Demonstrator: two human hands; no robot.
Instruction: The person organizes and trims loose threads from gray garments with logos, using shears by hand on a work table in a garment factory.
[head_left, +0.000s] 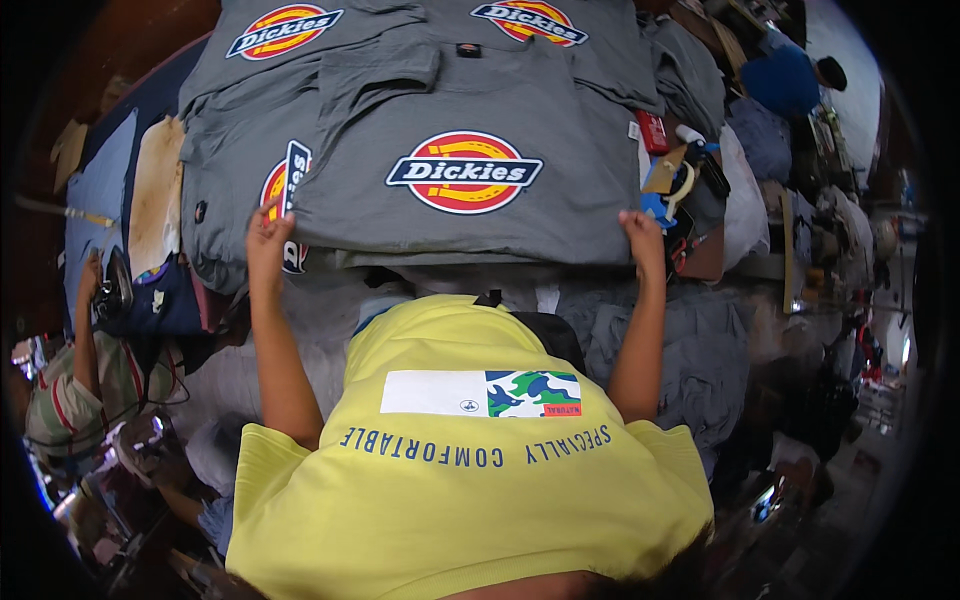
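A grey T-shirt [580,200] with a red, yellow and navy oval print on its chest lies spread on a layer of like shirts in front of me. My left hand [268,238] is closed at its near left corner, thumb and fingers pinching the cloth. At the near right corner my right hand [643,240] pinches the edge. Both arms reach forward, and the shirt's hem runs nearly straight between my hands. Beyond it lie more grey T-shirts [380,28] with the same print; another printed shirt [225,150] shows under the left side.
Right of the shirts sit a blue tape dispenser [658,210], a red box [652,132] and a white bag [745,200]. A brown-stained board [157,190] lies at the left. There, a co-worker's hand [90,275] is beside a dark object resembling an iron [115,285]. Another person [780,82] wears blue.
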